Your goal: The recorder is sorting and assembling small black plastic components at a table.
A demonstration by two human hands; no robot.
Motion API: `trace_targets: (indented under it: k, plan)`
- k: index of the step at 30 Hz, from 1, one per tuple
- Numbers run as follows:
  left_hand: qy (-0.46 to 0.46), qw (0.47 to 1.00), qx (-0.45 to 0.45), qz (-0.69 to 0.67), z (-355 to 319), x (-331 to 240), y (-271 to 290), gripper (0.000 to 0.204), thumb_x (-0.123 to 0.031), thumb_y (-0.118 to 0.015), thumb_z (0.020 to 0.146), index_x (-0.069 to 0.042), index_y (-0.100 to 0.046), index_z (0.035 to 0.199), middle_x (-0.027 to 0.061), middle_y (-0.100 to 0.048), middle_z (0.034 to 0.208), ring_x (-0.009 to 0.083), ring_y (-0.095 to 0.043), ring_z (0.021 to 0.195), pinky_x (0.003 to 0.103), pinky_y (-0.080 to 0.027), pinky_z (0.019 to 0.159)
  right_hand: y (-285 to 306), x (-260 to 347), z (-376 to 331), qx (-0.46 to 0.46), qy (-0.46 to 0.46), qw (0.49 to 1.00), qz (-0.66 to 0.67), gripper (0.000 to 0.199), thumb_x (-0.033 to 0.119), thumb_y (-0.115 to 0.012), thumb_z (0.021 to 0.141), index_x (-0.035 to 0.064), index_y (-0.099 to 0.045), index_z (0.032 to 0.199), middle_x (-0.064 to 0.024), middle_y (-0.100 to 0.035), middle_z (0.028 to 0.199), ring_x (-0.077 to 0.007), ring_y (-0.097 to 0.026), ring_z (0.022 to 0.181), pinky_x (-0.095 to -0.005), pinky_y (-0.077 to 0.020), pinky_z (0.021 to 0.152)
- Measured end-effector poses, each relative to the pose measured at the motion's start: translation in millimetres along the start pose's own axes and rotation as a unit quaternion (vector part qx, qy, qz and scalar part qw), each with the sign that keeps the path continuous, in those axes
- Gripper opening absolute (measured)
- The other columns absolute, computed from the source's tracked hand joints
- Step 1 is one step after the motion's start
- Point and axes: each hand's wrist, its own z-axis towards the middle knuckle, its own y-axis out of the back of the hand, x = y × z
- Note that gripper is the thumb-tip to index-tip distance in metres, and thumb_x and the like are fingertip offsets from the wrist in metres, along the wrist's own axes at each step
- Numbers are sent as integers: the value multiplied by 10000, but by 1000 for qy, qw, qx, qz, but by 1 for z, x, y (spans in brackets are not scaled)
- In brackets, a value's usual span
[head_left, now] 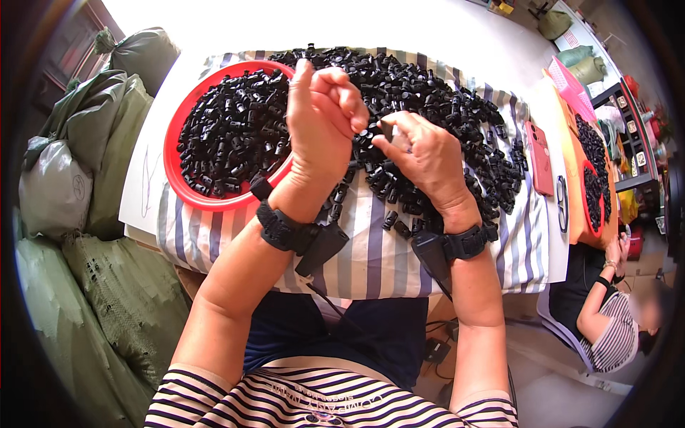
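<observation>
Spreading in a glossy heap over striped cloth (385,267), small black cylindrical parts (435,93) also fill a round red basin (172,157) at left. The right hand (432,153) pinches a dark part (386,130) between thumb and forefinger over the heap, while the left hand (321,125) half-curls its fingers, whether around anything I cannot tell. Both forearms (481,299) reach forward, the left palm turned inward.

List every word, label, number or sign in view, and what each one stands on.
Striped shirt: printed lettering across the chest, left unquoted here.
White sack: a small circled mark, too small to read.
Dark rack: pale square labels, too small to read.
White panel, upper right: faint reddish marks, too blurred to read.
</observation>
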Motion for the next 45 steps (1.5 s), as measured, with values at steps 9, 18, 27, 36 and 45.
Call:
trace_targets:
  k: [9,18,27,36,45]
  plan:
    - [41,989,-46,132,-3,11,-7,285,-312,-418,972,-100,-493,797,0,-402,593,143,-428,523,254,-342,502,6,10,3,0,-89,994,59,193,253,-700,819,117,-623,932,-71,-623,726,-231,-631,643,-337,-493,574]
    - [158,942,125,267,-17,17,-18,337,-416,-452,990,-88,-526,961,-25,-522,695,61,-530,543,184,-400,489,20,16,1,-52,-150,825,542,158,160,-631,916,42,-640,1021,61,-561,702,14,-457,576,-131,-315,498]
    - [143,935,135,295,-18,21,-14,422,-371,-416,1007,-34,-503,1246,-21,-512,677,63,-521,543,186,-408,493,18,11,2,-35,-144,842,519,171,155,-593,941,14,-613,1034,0,-598,713,-45,-552,615,-170,-427,569]
    - [163,961,111,193,-16,21,-17,413,-321,-417,1012,-44,-490,1309,-27,-442,698,74,-444,569,200,-369,487,13,10,4,-19,-147,824,546,198,210,-604,939,22,-605,1002,-13,-600,645,-75,-580,527,-186,-449,502]
    - [169,958,122,196,-18,20,-19,404,-328,-413,1016,-39,-506,1282,-14,-418,676,80,-418,548,207,-339,470,13,2,1,-39,-133,866,481,186,227,-615,937,42,-633,923,56,-571,705,-1,-464,645,-163,-369,581]
